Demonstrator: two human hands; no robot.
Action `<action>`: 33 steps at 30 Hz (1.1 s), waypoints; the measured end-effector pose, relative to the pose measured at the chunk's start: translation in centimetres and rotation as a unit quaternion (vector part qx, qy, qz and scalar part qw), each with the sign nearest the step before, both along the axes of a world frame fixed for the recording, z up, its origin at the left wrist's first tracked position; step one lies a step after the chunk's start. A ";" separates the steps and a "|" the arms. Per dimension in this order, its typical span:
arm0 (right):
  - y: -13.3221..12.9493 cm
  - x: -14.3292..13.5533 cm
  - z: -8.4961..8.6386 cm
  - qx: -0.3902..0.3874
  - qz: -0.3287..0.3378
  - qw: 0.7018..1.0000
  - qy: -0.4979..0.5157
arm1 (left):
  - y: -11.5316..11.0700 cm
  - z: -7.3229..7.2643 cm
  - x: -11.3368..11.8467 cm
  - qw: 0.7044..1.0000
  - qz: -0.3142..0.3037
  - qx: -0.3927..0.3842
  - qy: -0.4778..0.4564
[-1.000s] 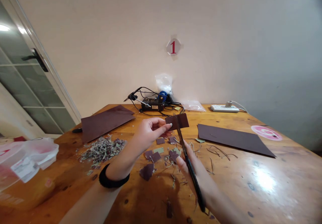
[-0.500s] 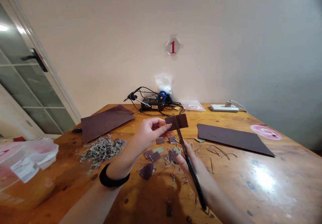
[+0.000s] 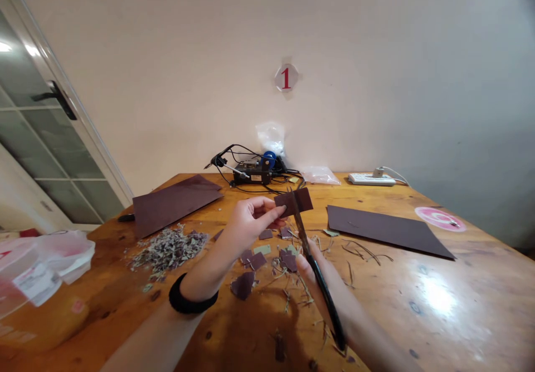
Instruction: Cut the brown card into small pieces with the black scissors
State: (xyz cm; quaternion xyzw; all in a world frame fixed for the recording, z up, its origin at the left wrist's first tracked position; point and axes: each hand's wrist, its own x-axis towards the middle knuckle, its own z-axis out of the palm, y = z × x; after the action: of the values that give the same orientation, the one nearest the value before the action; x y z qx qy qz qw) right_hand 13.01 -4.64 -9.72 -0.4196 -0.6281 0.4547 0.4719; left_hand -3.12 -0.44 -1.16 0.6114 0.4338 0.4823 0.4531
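Observation:
Between its thumb and fingers my left hand (image 3: 256, 216) pinches the left end of a small dark brown rectangular piece of sheet (image 3: 304, 199), held above the table. My right hand (image 3: 320, 274) is closed on black-handled scissors (image 3: 301, 228), whose blades point up and lie across the middle of the piece. The handle loops are partly hidden by the hand. Beneath both hands lie several cut brown scraps (image 3: 242, 285), some showing a pale green side (image 3: 262, 250), with thin curled strips around them. A heap of fine shreds (image 3: 171, 252) sits left of my left forearm.
Large brown sheets lie at left (image 3: 175, 202) and right (image 3: 388, 231). Along the wall stand a black device with cables (image 3: 253, 172), clear plastic bags (image 3: 320, 175) and a white power strip (image 3: 371, 179). A plastic bag with a label (image 3: 37, 283) occupies the near left; a pink disc (image 3: 440, 218) lies far right.
The scissor blades look slightly closer together across the brown piece, and the handles have shifted a little. My left hand keeps its pinch; the whole view has moved very slightly.

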 end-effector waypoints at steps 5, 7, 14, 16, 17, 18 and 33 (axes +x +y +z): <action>0.1 0.2 0.1 -0.022 0.009 0.999 -0.031 | 0.1 -0.1 0.0 1.000 0.004 -0.010 0.009; 0.2 0.2 0.1 -0.026 0.001 0.998 -0.049 | 0.1 -0.1 0.0 1.000 0.003 -0.008 0.009; 0.2 0.3 0.5 -0.026 -0.003 0.995 -0.100 | 0.4 -0.3 -0.1 1.000 -0.006 -0.014 0.009; 0.2 0.4 0.4 -0.026 0.001 0.995 -0.097 | 0.4 -0.3 -0.1 1.000 -0.008 -0.015 0.007; 0.3 0.4 0.3 -0.026 -0.002 0.995 -0.093 | 0.4 -0.4 -0.1 1.000 -0.008 -0.015 0.006; 0.3 0.4 0.1 -0.026 -0.003 0.996 -0.088 | 0.3 -0.4 -0.1 1.000 -0.007 -0.014 0.005; 0.0 0.2 0.8 -0.018 -0.009 0.993 -0.112 | 0.4 -0.1 -0.4 1.000 -0.021 -0.004 0.006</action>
State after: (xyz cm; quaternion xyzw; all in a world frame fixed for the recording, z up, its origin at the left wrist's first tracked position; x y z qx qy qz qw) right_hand 13.17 -4.64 -8.95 -0.4818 -0.6654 0.4114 0.3947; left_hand -3.52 -0.03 -1.26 0.6215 0.4253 0.4674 0.4629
